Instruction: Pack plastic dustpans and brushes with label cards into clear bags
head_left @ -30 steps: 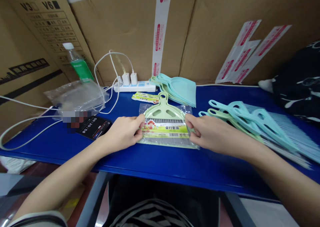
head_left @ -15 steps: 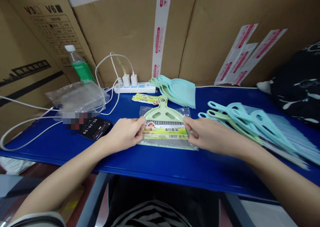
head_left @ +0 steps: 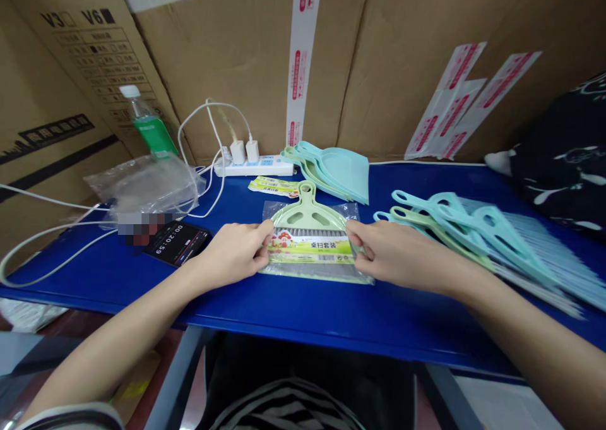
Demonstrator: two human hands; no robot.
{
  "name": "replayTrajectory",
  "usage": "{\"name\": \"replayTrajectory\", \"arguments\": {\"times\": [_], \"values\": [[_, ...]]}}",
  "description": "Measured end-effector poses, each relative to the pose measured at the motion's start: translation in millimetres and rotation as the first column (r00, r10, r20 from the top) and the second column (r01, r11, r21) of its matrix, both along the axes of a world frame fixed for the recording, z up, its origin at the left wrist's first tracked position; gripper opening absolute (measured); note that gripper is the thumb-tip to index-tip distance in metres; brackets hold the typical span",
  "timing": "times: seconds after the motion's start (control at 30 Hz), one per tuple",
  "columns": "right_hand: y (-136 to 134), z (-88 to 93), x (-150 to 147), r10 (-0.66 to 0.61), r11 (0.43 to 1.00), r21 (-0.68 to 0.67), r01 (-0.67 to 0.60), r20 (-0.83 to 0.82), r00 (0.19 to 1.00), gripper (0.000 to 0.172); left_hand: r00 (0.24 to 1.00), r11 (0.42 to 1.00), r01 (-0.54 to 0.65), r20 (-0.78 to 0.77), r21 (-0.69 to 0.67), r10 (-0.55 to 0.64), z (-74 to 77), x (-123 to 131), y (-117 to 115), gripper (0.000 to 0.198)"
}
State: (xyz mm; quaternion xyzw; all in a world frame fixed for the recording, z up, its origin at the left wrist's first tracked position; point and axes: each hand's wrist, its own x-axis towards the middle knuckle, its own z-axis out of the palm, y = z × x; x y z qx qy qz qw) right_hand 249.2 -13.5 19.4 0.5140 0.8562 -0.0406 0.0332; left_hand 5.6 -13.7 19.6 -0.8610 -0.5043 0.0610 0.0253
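Label 桌扫套装 [head_left: 310,245], bagged dustpan [head_left: 307,215], left hand [head_left: 231,253], right hand [head_left: 392,253]

We have a pale green dustpan-and-brush set [head_left: 307,215] sealed in a clear plastic bag [head_left: 270,210], yellow-green label [head_left: 310,248] across the front, flat on the blue worktop [head_left: 303,310], left hand [head_left: 231,253] and right hand [head_left: 392,256] gripping its sides.

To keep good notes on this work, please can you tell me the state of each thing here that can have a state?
Left hand: holding the left edge of the bag.
Right hand: holding the right edge of the bag.
Bagged dustpan set: inside a clear bag, lying flat.
Phone: screen lit, showing a timer.
Power strip: two white chargers plugged in.
Water bottle: capped, standing.
Loose dustpans: stacked, not bagged.
Loose brushes: piled, not bagged.
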Motion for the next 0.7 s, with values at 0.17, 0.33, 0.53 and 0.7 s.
{"name": "replayTrajectory", "arguments": {"times": [0.17, 0.33, 0.53, 0.7], "values": [[1, -1.4, 1, 0.005, 1.000, -0.003, -0.005, -0.019, 1.000, 0.020, 1.000, 1.000, -0.007, -0.006, -0.007, 0.007, 0.0, 0, 0, 0.004], [2, 0.1, 3, 0.000, 0.998, -0.062, -0.002, -0.033, 0.999, 0.023, 1.000, 1.000, 0.006, 0.003, -0.011, -0.006, 1.1, 0, -1, 0.005], [5, 8.0, 9, 0.012, 0.987, -0.161, -0.029, -0.107, 0.994, 0.022, 1.000, 1.000, 0.021, 0.002, -0.014, -0.021, 3.4, 0, -2, 0.006], [8, 9.9, 15, 0.038, 0.991, -0.114, -0.069, -0.256, 0.966, 0.017, 0.999, 0.998, 0.039, 0.010, 0.040, -0.039, 2.9, -2, -2, 0.010]]}}
